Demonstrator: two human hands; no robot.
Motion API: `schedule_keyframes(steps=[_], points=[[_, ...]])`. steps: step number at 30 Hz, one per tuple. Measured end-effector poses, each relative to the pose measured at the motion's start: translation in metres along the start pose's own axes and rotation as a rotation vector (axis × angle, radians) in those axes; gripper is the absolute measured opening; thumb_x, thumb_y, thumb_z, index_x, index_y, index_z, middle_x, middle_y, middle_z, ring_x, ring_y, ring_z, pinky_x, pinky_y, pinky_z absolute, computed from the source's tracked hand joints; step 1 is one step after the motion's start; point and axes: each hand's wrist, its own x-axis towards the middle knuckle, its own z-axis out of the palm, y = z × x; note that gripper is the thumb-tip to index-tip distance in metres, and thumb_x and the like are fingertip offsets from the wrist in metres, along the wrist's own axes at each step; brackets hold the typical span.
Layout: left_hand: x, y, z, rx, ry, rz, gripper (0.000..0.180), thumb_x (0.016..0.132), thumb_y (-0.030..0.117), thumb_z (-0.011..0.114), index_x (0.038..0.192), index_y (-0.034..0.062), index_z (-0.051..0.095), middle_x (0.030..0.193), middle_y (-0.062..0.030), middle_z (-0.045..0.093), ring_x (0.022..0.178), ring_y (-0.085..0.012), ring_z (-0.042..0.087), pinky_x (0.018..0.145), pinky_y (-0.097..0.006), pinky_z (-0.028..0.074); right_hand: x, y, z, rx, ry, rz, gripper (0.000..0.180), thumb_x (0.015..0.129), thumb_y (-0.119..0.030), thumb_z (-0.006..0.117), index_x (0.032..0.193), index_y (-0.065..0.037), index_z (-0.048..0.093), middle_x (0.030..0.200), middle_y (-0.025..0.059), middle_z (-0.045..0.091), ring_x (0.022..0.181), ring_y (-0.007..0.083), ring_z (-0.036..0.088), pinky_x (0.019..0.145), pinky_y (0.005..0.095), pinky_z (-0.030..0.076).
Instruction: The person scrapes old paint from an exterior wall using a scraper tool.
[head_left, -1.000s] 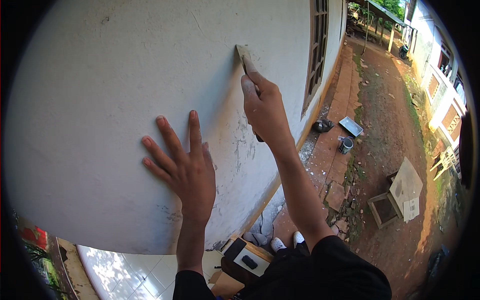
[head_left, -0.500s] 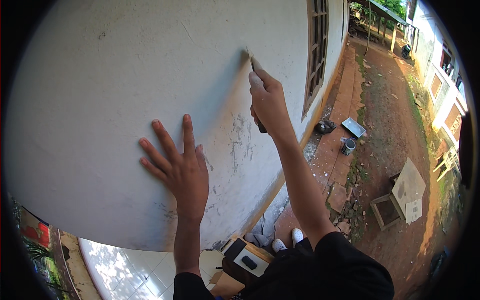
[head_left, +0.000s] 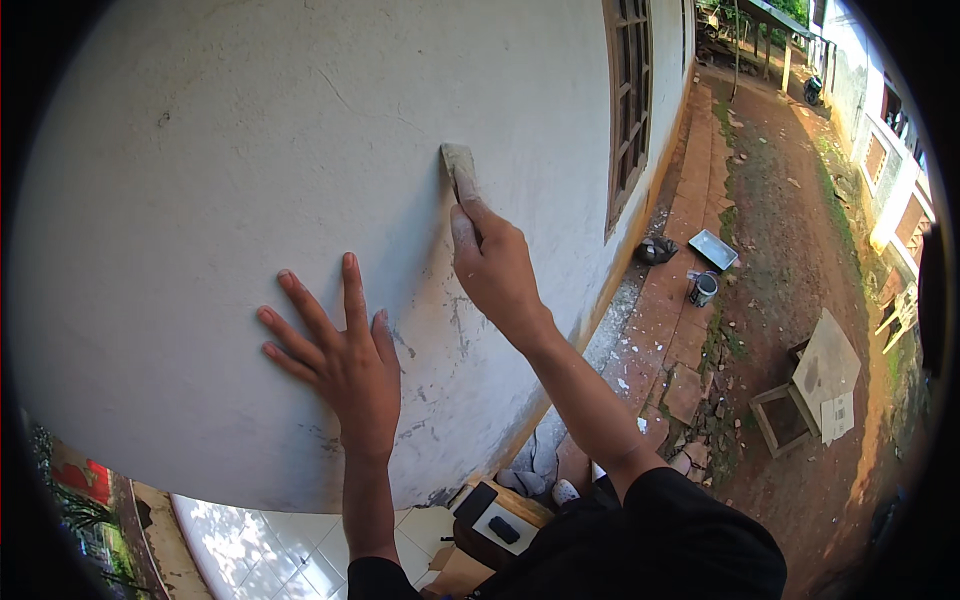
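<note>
In front of me stands a white painted wall (head_left: 220,190) with fine cracks and grey scuffed patches low down. My left hand (head_left: 345,360) lies against it, fingers spread, holding nothing. Up and to the right, my right hand (head_left: 497,262) grips a putty knife (head_left: 459,165) with a flat, dusty blade. The blade's end is at the wall, and a shadow falls beneath it. Fingers and palm hide the knife's handle. White dust coats my right thumb and forefinger.
A brown-framed window (head_left: 630,100) is set in the wall at right. On the paved strip below are a black bag (head_left: 657,250), a paint tray (head_left: 713,250) and a paint can (head_left: 703,290). A wooden box (head_left: 780,420) with a board (head_left: 828,365) rests on the dirt.
My right hand has moved left and down with the putty knife, whose blade now shows its broad face. My left hand appears slightly lower and further left, still spread on the wall.
</note>
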Motion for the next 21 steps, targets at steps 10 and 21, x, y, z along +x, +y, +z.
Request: schedule_keyframes(steps=[10,21], points=[[0.0,-0.001,-0.003,-0.035,-0.012,-0.013,0.091,0.092,0.036,0.078,0.166,0.0427,0.025,0.175,-0.0234,0.001,0.158,-0.0552,-0.006,0.121,-0.074,0.003,-0.011,-0.011,-0.013,-0.01,-0.114,0.105,0.044,0.108,-0.015,0.053,0.149,0.001,0.055,0.074,0.0153,0.065,0.065,0.0137,0.057,0.068,0.0322,0.05],[0.0,-0.001,-0.007,-0.036,-0.033,-0.021,0.092,0.091,0.037,0.079,0.165,0.0426,0.026,0.174,-0.0252,0.001,0.157,-0.057,-0.005,0.121,-0.074,0.0,0.022,-0.027,-0.032,-0.029,-0.094,0.127,0.046,0.105,-0.018,0.049,0.148,-0.003,0.056,0.083,0.0251,0.071,0.075,0.0356,0.07,0.079,0.044,0.054]])
